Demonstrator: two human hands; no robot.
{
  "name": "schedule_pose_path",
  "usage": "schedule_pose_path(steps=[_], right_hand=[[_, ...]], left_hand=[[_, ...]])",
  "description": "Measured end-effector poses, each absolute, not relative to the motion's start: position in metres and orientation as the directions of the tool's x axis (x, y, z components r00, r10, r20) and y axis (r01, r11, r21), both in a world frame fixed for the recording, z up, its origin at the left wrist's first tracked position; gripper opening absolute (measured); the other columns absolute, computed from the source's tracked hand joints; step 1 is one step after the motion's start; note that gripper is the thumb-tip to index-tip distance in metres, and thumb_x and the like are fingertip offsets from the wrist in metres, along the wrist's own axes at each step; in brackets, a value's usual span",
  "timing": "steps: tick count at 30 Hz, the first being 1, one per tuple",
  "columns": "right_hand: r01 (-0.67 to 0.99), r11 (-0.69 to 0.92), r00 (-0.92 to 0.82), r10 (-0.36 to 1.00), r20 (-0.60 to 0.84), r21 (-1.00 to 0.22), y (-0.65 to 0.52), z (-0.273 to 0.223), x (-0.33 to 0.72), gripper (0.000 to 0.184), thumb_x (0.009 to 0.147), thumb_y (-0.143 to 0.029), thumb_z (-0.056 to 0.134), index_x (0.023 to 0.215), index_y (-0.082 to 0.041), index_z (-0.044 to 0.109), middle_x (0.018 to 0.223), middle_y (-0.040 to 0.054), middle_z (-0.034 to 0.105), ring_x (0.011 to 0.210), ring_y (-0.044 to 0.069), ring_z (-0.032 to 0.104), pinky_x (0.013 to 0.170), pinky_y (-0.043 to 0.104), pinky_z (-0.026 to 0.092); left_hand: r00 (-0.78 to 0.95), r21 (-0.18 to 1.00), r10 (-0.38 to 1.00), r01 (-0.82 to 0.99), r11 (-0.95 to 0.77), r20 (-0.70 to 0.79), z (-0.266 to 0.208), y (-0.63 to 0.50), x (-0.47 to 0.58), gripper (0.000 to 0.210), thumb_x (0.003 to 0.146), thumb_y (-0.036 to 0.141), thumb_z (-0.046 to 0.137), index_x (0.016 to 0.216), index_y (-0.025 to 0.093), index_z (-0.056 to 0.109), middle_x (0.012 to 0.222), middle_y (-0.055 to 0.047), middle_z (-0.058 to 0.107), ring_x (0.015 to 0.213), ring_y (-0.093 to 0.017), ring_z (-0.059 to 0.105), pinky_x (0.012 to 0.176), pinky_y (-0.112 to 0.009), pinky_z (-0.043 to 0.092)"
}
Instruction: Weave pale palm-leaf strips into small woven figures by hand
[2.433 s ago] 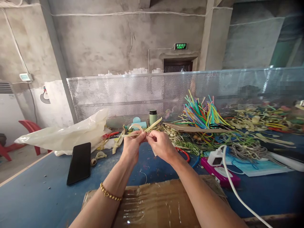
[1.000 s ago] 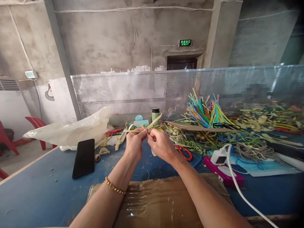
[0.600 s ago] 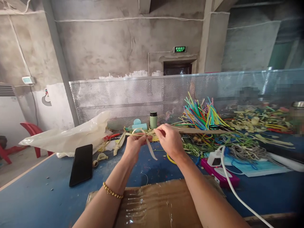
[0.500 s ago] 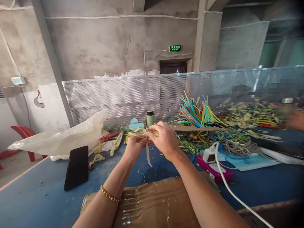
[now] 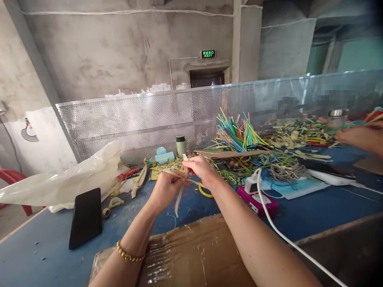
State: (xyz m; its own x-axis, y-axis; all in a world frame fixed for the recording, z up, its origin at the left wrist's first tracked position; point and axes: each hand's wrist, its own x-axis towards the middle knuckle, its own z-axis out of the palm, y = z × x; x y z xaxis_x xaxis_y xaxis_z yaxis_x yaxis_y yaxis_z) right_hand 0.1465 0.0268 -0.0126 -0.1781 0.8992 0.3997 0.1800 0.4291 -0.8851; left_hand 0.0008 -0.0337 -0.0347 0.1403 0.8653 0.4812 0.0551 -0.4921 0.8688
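Observation:
My left hand [image 5: 166, 189] is closed in a pinch on a cream fabric strip [image 5: 178, 202], whose tail hangs below the fingers toward the table. Close beside it, my right hand [image 5: 201, 170] pinches a cream strip end [image 5: 185, 160] that sticks up from the fingertips. The fingers partly hide where the pieces cross, so I cannot tell if this is one strip or two. A yellow loop [image 5: 206, 193] with a thin band shows under my right wrist. Just behind the hands stands a green bottle with a black lid [image 5: 181, 146].
Cardboard [image 5: 191, 259] lies under my forearms. A black phone [image 5: 86, 217] and plastic sheet [image 5: 68, 175] are at left. Colored cords [image 5: 239, 133], a magenta power block [image 5: 260, 202] and a white cable [image 5: 271, 215] are at right. A co-worker's hand [image 5: 353, 135] works at far right.
The view has swung right, so everything sits further left. My right fingers have drawn slightly away from the left ones, raising a strip end. More of the co-worker's hands shows.

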Motion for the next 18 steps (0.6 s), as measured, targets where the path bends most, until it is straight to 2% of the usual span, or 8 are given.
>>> schedule_pose_path(steps=[2, 3, 5, 7, 9, 11, 15, 18], right_hand=[[0.358, 0.491, -0.048, 0.859, 0.509, -0.794, 0.025, -0.011, 0.147, 0.032, 0.087, -0.029, 0.055, 0.060, -0.016, 0.063, 0.055, 0.0045, 0.061, 0.053, 0.015, 0.054, 0.055, 0.027, 0.038], [0.452, 0.524, 0.040, 0.797, 0.603, -0.722, 0.023, -0.009, 0.148, 0.030, 0.089, -0.031, 0.054, 0.065, -0.016, 0.064, 0.062, 0.0065, 0.064, 0.059, 0.017, 0.057, 0.059, 0.028, 0.040], [0.562, 0.610, 0.153, 0.586, 0.796, -0.558, 0.016, -0.006, 0.147, 0.019, 0.091, -0.028, 0.055, 0.083, -0.015, 0.067, 0.084, 0.0106, 0.069, 0.075, 0.020, 0.061, 0.070, 0.029, 0.043], [0.554, 0.717, 0.086, 0.456, 0.886, -0.423, 0.006, -0.005, 0.144, 0.019, 0.094, -0.024, 0.051, 0.087, -0.016, 0.066, 0.087, 0.0104, 0.069, 0.079, 0.019, 0.061, 0.074, 0.029, 0.043], [0.492, 0.804, -0.091, 0.428, 0.899, -0.333, -0.001, -0.006, 0.139, 0.019, 0.094, -0.021, 0.051, 0.082, -0.018, 0.065, 0.081, 0.0065, 0.068, 0.076, 0.017, 0.061, 0.072, 0.027, 0.043], [0.455, 0.829, -0.183, 0.444, 0.877, -0.325, -0.005, -0.008, 0.135, 0.018, 0.092, -0.016, 0.054, 0.077, -0.018, 0.065, 0.078, 0.0043, 0.067, 0.074, 0.016, 0.060, 0.071, 0.026, 0.042], [0.433, 0.823, -0.193, 0.483, 0.854, -0.367, -0.005, -0.008, 0.135, 0.016, 0.090, -0.012, 0.058, 0.078, -0.017, 0.066, 0.078, 0.0035, 0.067, 0.073, 0.015, 0.060, 0.068, 0.025, 0.042], [0.411, 0.847, -0.299, 0.474, 0.828, -0.336, -0.002, -0.009, 0.137, 0.015, 0.088, -0.008, 0.059, 0.084, -0.018, 0.070, 0.084, 0.0033, 0.066, 0.074, 0.014, 0.060, 0.069, 0.025, 0.044]], left_hand=[[0.087, 0.907, 0.903, -0.010, -0.422, 0.421, -0.036, -0.032, 0.002, 0.007, 0.069, 0.023, 0.079, 0.071, 0.017, 0.076, 0.063, -0.008, 0.073, 0.063, -0.025, 0.068, 0.069, -0.036, 0.052], [0.054, 0.923, 0.922, -0.059, -0.380, 0.383, -0.036, -0.031, 0.002, 0.011, 0.068, 0.025, 0.081, 0.072, 0.016, 0.075, 0.063, -0.008, 0.073, 0.061, -0.025, 0.069, 0.069, -0.037, 0.053], [-0.003, 0.933, 0.943, -0.145, -0.329, 0.332, -0.036, -0.029, 0.000, 0.019, 0.064, 0.029, 0.085, 0.071, 0.015, 0.074, 0.064, -0.008, 0.073, 0.059, -0.024, 0.069, 0.070, -0.039, 0.055], [-0.044, 0.929, 0.946, -0.179, -0.323, 0.321, -0.035, -0.028, -0.002, 0.023, 0.061, 0.030, 0.087, 0.070, 0.014, 0.074, 0.066, -0.009, 0.074, 0.060, -0.024, 0.070, 0.071, -0.039, 0.056], [-0.057, 0.921, 0.943, -0.203, -0.333, 0.329, -0.033, -0.028, -0.004, 0.024, 0.061, 0.031, 0.087, 0.070, 0.012, 0.075, 0.069, -0.010, 0.075, 0.065, -0.025, 0.072, 0.073, -0.038, 0.056], [-0.049, 0.908, 0.945, -0.265, -0.324, 0.323, -0.029, -0.029, -0.006, 0.024, 0.062, 0.030, 0.086, 0.072, 0.010, 0.076, 0.074, -0.013, 0.076, 0.072, -0.025, 0.073, 0.077, -0.038, 0.056], [-0.032, 0.882, 0.974, -0.417, -0.218, 0.225, -0.022, -0.030, -0.015, 0.018, 0.067, 0.021, 0.083, 0.077, 0.009, 0.075, 0.081, -0.016, 0.077, 0.081, -0.026, 0.074, 0.086, -0.039, 0.055], [-0.060, 0.847, 0.981, -0.496, -0.189, 0.184, -0.019, -0.028, -0.023, 0.004, 0.073, 0.011, 0.076, 0.075, 0.009, 0.073, 0.076, -0.013, 0.076, 0.076, -0.021, 0.073, 0.081, -0.033, 0.056]])
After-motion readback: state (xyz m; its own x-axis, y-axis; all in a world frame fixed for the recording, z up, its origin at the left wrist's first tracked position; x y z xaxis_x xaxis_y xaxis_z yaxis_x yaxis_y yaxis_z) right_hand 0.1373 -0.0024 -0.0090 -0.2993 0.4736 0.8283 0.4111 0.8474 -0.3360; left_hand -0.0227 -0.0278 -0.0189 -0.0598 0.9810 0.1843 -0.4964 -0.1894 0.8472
